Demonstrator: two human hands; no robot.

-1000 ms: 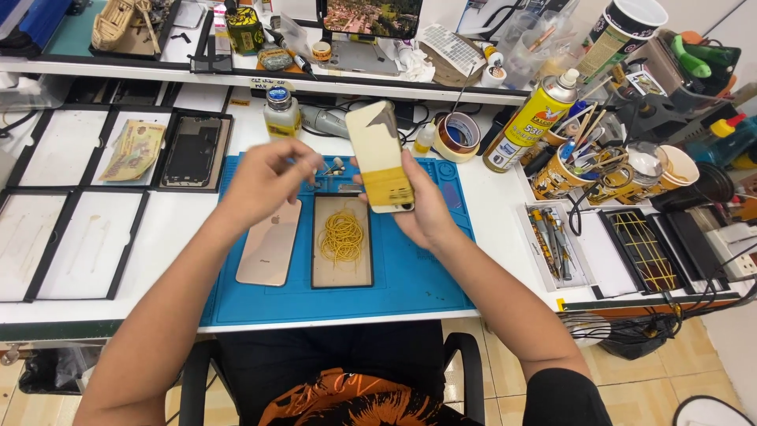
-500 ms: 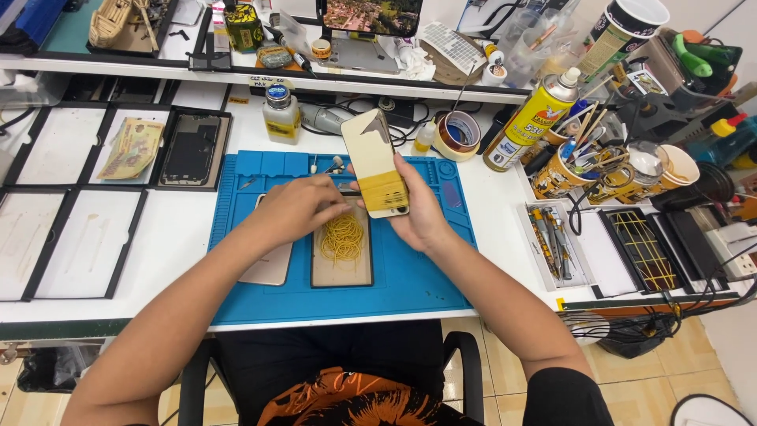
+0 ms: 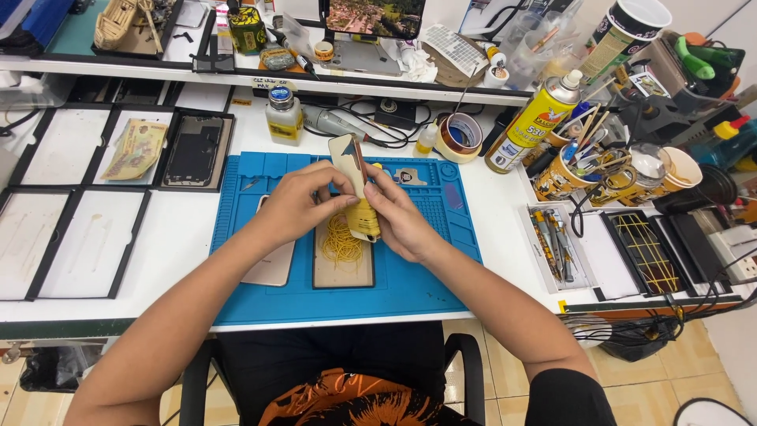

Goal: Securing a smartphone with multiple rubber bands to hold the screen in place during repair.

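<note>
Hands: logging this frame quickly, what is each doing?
Left hand: closed on the phone panel.
Right hand: closed on the same panel's lower end.

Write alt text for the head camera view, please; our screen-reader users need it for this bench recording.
Both hands, left hand and right hand, hold a flat phone panel tilted up over a blue work mat. Beneath it a small tray of yellow rubber bands sits beside a phone lying face down, with a spray can and cups of tools to the right.
</note>
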